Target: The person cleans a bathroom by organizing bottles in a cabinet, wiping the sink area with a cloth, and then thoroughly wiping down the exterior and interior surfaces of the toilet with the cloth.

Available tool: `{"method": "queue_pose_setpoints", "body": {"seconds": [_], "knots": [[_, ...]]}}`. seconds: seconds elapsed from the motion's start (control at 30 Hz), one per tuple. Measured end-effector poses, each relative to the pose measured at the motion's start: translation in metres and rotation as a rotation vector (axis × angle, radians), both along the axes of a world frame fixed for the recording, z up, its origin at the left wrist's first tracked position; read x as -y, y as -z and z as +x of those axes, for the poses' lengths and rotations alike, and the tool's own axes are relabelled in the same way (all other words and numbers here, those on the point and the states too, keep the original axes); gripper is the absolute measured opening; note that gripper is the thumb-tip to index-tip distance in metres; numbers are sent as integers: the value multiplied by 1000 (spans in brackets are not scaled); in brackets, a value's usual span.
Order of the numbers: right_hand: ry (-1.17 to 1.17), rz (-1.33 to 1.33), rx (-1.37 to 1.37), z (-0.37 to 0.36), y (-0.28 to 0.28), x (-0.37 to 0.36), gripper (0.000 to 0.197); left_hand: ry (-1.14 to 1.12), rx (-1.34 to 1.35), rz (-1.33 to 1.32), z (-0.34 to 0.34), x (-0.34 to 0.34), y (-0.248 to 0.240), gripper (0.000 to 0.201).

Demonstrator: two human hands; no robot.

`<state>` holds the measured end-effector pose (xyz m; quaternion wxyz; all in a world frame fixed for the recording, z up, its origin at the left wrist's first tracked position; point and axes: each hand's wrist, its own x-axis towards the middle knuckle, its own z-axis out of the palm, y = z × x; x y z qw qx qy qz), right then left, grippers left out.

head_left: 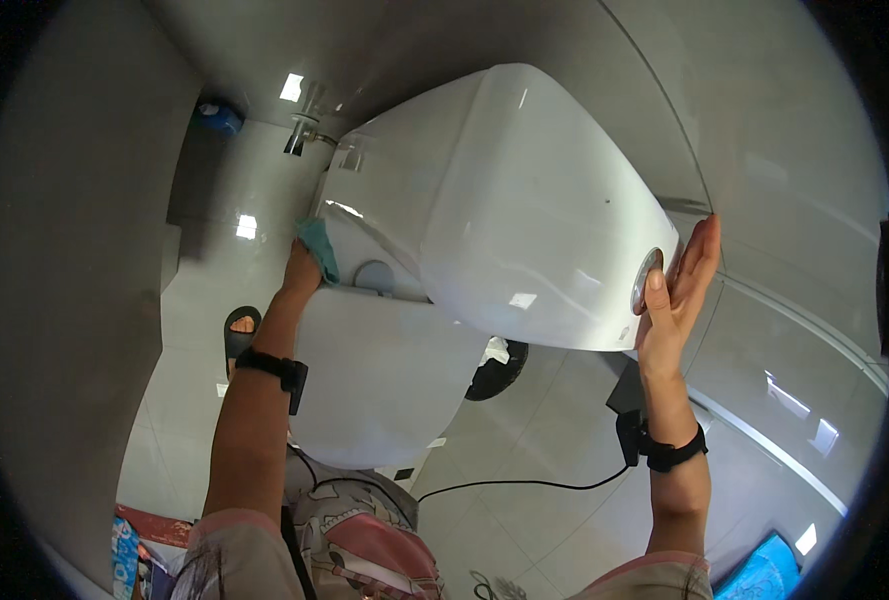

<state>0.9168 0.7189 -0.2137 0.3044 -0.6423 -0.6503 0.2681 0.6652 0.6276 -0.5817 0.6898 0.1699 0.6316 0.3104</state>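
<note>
A white toilet fills the middle, its glossy tank (544,200) leaning across the head view and its closed lid (384,370) below. Closed around a teal cloth (318,250), my left hand (302,270) presses it at the toilet's left side, by the lid's hinge end. A grey round piece (374,277) shows near that hinge. My right hand (679,285) lies on the right end of the tank, fingers stretched out, thumb beside the chrome flush button (647,282). It holds nothing.
On the wall left of the tank is a chrome valve (304,130). A black bin (499,370) with a white liner stands beside the lid. A black cable (524,485) runs between my body and right wrist. A blue package (764,570) lies at lower right.
</note>
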Motion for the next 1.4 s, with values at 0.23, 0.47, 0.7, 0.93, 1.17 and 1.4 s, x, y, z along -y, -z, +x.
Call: {"method": "queue_pose_setpoints", "body": {"seconds": [0.23, 0.47, 0.7, 0.93, 1.17, 1.4], "knots": [[79, 66, -38, 3, 7, 2, 77, -10, 77, 8, 8, -9, -10, 46], [34, 117, 26, 1, 8, 0, 62, 32, 172, 42, -3, -2, 32, 42], [101, 86, -14, -12, 9, 0, 55, 195, 290, 77, -39, 20, 24, 45], [102, 74, 3, -4, 5, 0, 55, 298, 159, 248, -32, 0, 12, 49], [-127, 49, 526, 2, -3, -1, 55, 300, -309, 514, -9, -93, 12, 55], [71, 109, 433, 13, -5, 8, 63, 461, -269, 615, -15, -37, -5, 63]]}}
